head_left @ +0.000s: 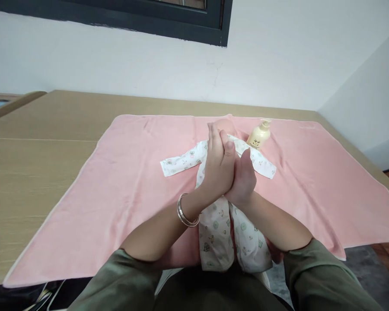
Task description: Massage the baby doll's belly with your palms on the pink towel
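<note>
My left hand (218,166) and my right hand (243,178) are pressed palm to palm above a small printed white outfit (216,233). Both have their fingers stretched out, and no object shows between them. A silver bangle (183,212) circles my left wrist. The outfit lies with its sleeves spread and its legs toward me; a round pinkish head-like shape (225,125) shows at its top, partly behind my fingertips. A cream pump bottle (259,134) leans beside the right sleeve.
A pink blanket (142,172) lies under the outfit, hanging over the near edge of the wooden table (35,172). Behind stands a white wall (116,65) with a dark window frame (181,19). A dark grey surface shows below the table at the right.
</note>
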Motion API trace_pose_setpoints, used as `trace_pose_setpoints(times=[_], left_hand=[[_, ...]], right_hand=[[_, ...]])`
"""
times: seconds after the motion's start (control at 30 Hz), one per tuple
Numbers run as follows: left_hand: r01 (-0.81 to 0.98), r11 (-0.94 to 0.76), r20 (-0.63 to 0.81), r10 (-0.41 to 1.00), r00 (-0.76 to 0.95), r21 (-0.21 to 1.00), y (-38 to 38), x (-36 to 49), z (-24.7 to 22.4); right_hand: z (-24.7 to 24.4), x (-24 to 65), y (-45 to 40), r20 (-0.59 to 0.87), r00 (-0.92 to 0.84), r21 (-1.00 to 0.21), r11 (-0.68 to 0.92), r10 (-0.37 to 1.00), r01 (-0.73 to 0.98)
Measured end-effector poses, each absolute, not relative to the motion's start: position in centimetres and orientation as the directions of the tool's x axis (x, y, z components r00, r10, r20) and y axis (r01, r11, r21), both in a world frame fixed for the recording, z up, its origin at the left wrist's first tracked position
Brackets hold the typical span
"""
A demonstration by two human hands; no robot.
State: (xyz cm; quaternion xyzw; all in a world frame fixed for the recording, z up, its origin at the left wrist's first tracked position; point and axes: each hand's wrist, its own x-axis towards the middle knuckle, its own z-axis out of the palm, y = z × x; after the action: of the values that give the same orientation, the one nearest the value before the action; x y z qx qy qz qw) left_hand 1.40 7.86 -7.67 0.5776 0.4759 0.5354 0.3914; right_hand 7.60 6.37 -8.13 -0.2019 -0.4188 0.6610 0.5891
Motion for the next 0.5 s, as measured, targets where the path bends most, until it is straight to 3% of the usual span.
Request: trace_pose_setpoints(times=[0.1, 0.23, 0.5], left_hand=[[0.195, -0.377, 0.391, 0.92, -0.04, 0.906, 8.0, 2.0, -8.4], [0.142, -0.508, 0.52, 0.852, -0.06, 0.85, 9.1, 2.6, -10.0], [0.145, -0.581, 0.581, 0.813, 0.043, 0.801, 7.2, 3.4, -8.8]], right_hand=[[-8.5, 7.5, 6.4, 0.197, -0.199, -0.776, 0.029, 0.96, -0.63], [-8.6, 7.7, 7.3, 0.181, -0.123, -0.789, 0.07, 0.976, -0.611], [-7.8, 9.0, 7.4, 0.117, 0.002, -0.857, 0.102, 0.993, -0.506]])
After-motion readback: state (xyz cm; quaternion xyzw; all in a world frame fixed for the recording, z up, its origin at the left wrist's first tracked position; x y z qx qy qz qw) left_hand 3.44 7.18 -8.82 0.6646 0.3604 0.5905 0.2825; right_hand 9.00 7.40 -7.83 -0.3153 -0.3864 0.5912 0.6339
